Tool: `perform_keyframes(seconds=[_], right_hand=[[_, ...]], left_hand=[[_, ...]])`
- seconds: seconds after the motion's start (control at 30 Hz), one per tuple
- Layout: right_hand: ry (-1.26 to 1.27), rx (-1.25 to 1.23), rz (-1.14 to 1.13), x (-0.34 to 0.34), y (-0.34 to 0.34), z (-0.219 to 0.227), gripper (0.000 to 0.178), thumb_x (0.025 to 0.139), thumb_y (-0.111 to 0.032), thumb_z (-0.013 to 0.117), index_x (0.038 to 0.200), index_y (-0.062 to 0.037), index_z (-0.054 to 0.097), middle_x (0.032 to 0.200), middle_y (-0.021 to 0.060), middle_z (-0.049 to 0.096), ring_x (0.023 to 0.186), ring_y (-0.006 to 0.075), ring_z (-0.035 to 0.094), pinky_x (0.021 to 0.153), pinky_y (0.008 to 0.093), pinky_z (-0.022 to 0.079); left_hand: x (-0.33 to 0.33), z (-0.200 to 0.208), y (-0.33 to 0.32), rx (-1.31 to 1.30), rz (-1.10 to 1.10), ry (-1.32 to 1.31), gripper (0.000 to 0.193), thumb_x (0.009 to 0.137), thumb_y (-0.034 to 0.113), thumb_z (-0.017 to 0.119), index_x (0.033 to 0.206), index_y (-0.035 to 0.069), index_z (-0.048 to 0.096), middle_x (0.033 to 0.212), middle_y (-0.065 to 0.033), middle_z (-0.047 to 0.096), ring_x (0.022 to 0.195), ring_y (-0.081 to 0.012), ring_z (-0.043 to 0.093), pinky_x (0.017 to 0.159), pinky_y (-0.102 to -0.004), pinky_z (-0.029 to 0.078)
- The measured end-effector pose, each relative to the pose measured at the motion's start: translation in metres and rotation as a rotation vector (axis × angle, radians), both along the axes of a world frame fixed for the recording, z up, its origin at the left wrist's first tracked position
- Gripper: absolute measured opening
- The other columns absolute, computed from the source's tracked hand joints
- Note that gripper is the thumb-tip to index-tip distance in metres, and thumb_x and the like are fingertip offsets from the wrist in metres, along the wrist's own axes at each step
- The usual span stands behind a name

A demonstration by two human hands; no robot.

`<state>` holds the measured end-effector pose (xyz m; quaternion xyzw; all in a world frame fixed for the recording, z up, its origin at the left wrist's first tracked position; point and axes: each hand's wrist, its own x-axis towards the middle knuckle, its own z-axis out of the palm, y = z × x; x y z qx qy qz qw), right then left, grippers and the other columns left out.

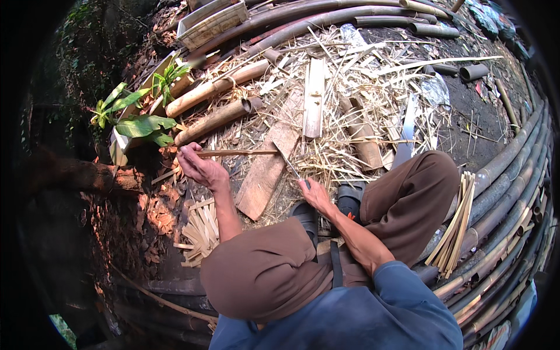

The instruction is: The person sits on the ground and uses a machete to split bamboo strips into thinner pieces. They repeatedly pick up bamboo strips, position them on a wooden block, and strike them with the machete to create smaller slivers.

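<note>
A thin brown bamboo strip (239,153) runs sideways in front of me, its left end pinched in my left hand (202,168). My right hand (315,195) is wrapped round the handle of a knife (286,158). The blade slants up and left and meets the strip's right end. Beneath both lies a flat wooden board (263,181), tilted away from me on the ground. Beyond the board a split bamboo piece (314,105) lies amid pale shavings. My fingertips on the left are partly hidden by the hand itself.
A saw blade (406,131) lies right of the shavings. Cut strips are piled at left (201,230) and in a bundle (458,224) by my right knee. Long bamboo poles (501,204) curve along the right. Bamboo tubes (216,121), a plant (140,123) and a crate (213,26) stand far left.
</note>
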<state>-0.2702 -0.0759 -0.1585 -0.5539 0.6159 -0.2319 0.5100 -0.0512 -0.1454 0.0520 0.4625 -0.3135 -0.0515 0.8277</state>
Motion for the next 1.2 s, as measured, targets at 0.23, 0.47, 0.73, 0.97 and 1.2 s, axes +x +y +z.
perform_keyframes(seconds=[0.23, 0.47, 0.73, 0.97, 1.2], right_hand=[[-0.103, -0.033, 0.147, 0.009, 0.009, 0.082, 0.046, 0.098, -0.048, 0.048, 0.109, -0.0051, 0.058, 0.084, 0.0293, 0.064, 0.087, 0.0465, 0.064, 0.075, 0.0508, 0.048], [-0.429, -0.523, 0.224, 0.046, 0.015, 0.133, 0.041, 0.099, -0.042, 0.05, 0.113, -0.0032, 0.054, 0.064, 0.0188, 0.06, 0.055, 0.0376, 0.061, 0.053, 0.0467, 0.049], [-0.347, -0.129, 0.176, 0.043, 0.011, 0.122, 0.034, 0.099, -0.037, 0.051, 0.101, -0.0043, 0.056, 0.062, 0.0191, 0.056, 0.055, 0.0384, 0.059, 0.053, 0.047, 0.044], [-0.081, -0.134, 0.107, 0.021, -0.004, 0.041, 0.041, 0.099, -0.044, 0.046, 0.107, -0.0049, 0.056, 0.063, 0.0179, 0.057, 0.059, 0.0362, 0.06, 0.061, 0.0481, 0.049], [-0.105, 0.03, 0.16, 0.029, -0.003, 0.073, 0.038, 0.098, -0.042, 0.05, 0.098, -0.0038, 0.054, 0.074, 0.0277, 0.06, 0.072, 0.0497, 0.06, 0.064, 0.052, 0.046]], left_hand=[[0.006, 0.001, 0.013, 0.013, -0.188, 0.119, 0.027, 0.101, 0.034, 0.055, 0.092, 0.01, 0.046, 0.068, 0.0027, 0.043, 0.061, -0.0067, 0.039, 0.057, -0.0228, 0.034], [-0.033, -0.008, 0.03, 0.294, 0.117, -0.019, 0.036, 0.105, 0.04, 0.042, 0.11, 0.005, 0.046, 0.079, -0.0002, 0.047, 0.069, -0.0085, 0.04, 0.064, -0.0238, 0.036], [-0.03, -0.009, 0.022, 0.228, 0.113, -0.02, 0.036, 0.106, 0.036, 0.04, 0.12, 0.004, 0.046, 0.078, -0.0002, 0.043, 0.068, -0.0097, 0.038, 0.064, -0.026, 0.034], [-0.035, -0.014, 0.012, 0.242, 0.218, 0.051, 0.038, 0.105, 0.041, 0.039, 0.109, 0.004, 0.043, 0.079, -0.002, 0.044, 0.069, -0.0113, 0.038, 0.064, -0.0281, 0.036], [-0.045, 0.0, 0.013, 0.161, 0.165, 0.04, 0.034, 0.106, 0.037, 0.042, 0.085, 0.011, 0.036, 0.073, 0.0015, 0.035, 0.065, -0.0099, 0.032, 0.061, -0.0263, 0.031]])
